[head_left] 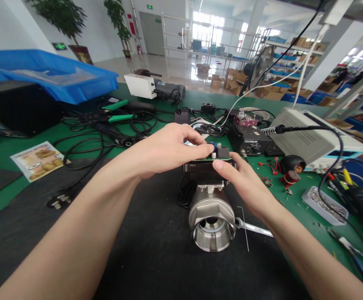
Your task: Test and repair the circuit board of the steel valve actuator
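Observation:
A steel threaded valve body (pixel 213 216) stands on the black mat, its round opening facing me. On top of it sits a black actuator housing (pixel 203 170), and a green circuit board with a dark block component (pixel 223 152) lies at the housing's top. My left hand (pixel 177 146) reaches over the board from the left, thumb and fingertips closed on a small blue part (pixel 212 146). My right hand (pixel 242 179) is at the board's right edge, its thumb in front and its fingers behind, closed round the edge.
A wrench (pixel 256 228) and a thin hex key (pixel 245 233) lie right of the valve. Further right are a tray of small parts (pixel 323 206), pliers (pixel 346 241) and a beige instrument (pixel 313 133). Black cables (pixel 90 146) and a blue bin (pixel 75 79) are at the left.

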The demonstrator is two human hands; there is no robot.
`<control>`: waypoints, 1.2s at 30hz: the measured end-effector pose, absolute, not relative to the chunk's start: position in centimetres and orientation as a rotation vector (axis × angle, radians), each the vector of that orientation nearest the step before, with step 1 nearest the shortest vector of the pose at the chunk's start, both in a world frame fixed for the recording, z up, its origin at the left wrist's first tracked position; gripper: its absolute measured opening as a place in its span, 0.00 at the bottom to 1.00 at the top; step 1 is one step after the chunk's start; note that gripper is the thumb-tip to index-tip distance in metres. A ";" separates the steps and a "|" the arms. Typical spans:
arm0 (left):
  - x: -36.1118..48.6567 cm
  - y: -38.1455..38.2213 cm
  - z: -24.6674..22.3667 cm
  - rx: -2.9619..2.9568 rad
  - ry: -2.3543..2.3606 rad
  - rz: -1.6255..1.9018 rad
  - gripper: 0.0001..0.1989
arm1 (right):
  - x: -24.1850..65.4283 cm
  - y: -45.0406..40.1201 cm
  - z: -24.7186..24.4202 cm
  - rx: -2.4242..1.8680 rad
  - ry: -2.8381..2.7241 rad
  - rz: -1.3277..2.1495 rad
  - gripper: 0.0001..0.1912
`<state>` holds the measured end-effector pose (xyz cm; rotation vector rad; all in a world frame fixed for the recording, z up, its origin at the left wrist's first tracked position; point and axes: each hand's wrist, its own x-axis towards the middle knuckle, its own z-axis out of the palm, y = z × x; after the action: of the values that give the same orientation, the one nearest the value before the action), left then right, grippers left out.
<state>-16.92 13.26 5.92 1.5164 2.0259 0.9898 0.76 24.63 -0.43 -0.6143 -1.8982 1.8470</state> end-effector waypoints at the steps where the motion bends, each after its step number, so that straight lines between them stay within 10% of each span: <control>1: -16.9 13.3 5.9 1.516 2.028 0.991 0.16 | 0.8 24.6 -0.4 -0.616 -1.904 1.838 0.29; 36: -17.0 12.9 6.0 1.563 1.968 1.022 0.15 | 0.9 24.2 -0.5 -0.654 -1.925 1.790 0.26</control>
<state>-17.00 12.92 5.97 1.5634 1.9680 1.0217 0.87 24.18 -0.47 -0.6543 -1.9251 1.7902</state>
